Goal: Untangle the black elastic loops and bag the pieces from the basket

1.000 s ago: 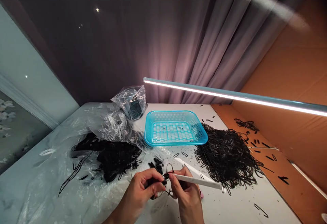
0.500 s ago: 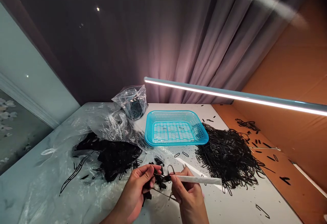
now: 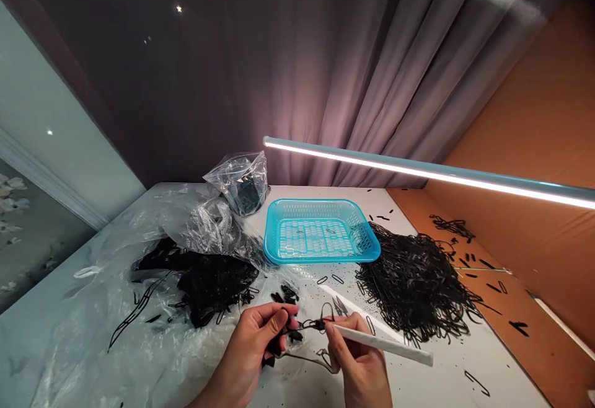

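My left hand (image 3: 261, 340) is closed, its thumb and forefinger pinching a dark bundle with thin black cord (image 3: 304, 325). The cord runs across to my right hand (image 3: 356, 355), with a small knot-like clump and an open loop by the fingertips. My right hand is closed round a flat white stick-like tool (image 3: 390, 344), which slants down to the right. Pointed metal tips (image 3: 341, 306) show just above that hand; whether they belong to the white tool I cannot tell. A second strand sags between the hands. Small black pieces (image 3: 290, 294) lie behind the fingers.
Behind the hands stands a blue plastic basket (image 3: 320, 259) with a few small loops inside. At right is a large heap of black cord loops (image 3: 418, 284). Clear plastic sheeting (image 3: 93, 327) and a black pile (image 3: 216, 284) lie at left. A lit tube lamp (image 3: 418, 174) crosses above.
My right hand has moved to the right and slightly down, away from my left hand, drawing out the cord between them. The white tool tilts further down at its right end.
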A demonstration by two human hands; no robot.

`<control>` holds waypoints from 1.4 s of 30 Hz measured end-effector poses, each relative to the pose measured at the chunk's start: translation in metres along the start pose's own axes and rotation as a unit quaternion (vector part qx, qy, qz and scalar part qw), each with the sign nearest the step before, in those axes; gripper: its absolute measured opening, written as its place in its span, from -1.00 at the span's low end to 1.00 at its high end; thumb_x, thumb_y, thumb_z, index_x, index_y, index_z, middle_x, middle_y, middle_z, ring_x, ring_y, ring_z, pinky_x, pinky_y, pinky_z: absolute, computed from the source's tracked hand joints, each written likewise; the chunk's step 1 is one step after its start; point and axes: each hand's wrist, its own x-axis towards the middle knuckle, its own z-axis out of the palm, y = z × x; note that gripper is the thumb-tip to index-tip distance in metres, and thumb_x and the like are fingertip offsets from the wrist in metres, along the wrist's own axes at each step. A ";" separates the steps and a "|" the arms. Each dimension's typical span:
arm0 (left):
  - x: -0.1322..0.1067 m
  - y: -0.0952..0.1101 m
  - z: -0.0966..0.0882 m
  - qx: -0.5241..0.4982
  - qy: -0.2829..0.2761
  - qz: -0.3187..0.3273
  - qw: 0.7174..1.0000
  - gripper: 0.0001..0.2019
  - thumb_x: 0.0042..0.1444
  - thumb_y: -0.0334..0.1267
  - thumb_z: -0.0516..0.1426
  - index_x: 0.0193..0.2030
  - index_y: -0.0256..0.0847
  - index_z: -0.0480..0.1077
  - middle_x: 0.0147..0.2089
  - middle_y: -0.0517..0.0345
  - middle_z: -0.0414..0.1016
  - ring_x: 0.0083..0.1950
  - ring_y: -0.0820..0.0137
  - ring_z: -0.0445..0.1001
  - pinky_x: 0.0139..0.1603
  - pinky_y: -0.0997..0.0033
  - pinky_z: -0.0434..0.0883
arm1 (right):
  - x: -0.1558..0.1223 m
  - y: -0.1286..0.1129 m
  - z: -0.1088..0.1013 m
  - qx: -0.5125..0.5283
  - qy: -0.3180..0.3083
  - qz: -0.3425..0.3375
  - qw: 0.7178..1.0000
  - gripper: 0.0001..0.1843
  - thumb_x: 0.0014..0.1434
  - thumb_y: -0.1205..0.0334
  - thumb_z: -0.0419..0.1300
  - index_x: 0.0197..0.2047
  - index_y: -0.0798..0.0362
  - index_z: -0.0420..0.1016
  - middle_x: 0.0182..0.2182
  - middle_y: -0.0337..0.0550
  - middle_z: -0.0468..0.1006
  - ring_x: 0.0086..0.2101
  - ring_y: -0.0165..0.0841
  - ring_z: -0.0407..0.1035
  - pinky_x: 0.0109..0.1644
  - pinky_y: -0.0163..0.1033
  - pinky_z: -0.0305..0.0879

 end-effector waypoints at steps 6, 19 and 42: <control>-0.003 0.001 0.010 0.081 -0.015 0.037 0.996 -0.73 0.05 -0.19 0.32 -0.16 -0.27 0.48 -0.40 0.19 0.54 -0.47 0.52 0.35 -0.38 0.50 0.26 | 0.002 -0.008 -0.011 -0.167 0.034 -0.084 0.982 -0.68 0.25 -0.03 0.19 -0.40 0.02 0.42 -0.41 -0.17 0.47 -0.55 -0.40 0.24 -0.47 -0.30 0.19; 0.015 -0.017 0.025 0.139 -0.085 0.020 0.986 -0.79 0.03 -0.20 0.30 -0.29 -0.26 0.43 -0.40 0.12 0.58 -0.45 0.44 0.42 -0.36 0.43 0.33 | 0.005 0.002 -0.052 -0.290 0.060 -0.225 0.928 -0.78 0.25 0.12 0.20 -0.43 -0.04 0.45 -0.25 0.07 0.48 0.10 0.03 0.29 -0.19 -0.12 0.38; 0.007 -0.011 0.023 0.225 -0.126 0.078 0.963 -0.83 0.13 -0.21 0.21 -0.36 -0.28 0.48 -0.49 0.24 0.29 -0.42 0.45 0.22 -0.39 0.46 0.16 | -0.004 0.000 -0.020 -0.170 -0.031 -0.105 0.979 -0.78 0.26 0.08 0.20 -0.32 0.02 0.53 -0.37 -0.11 0.60 -0.31 -0.24 0.49 -0.20 -0.27 0.37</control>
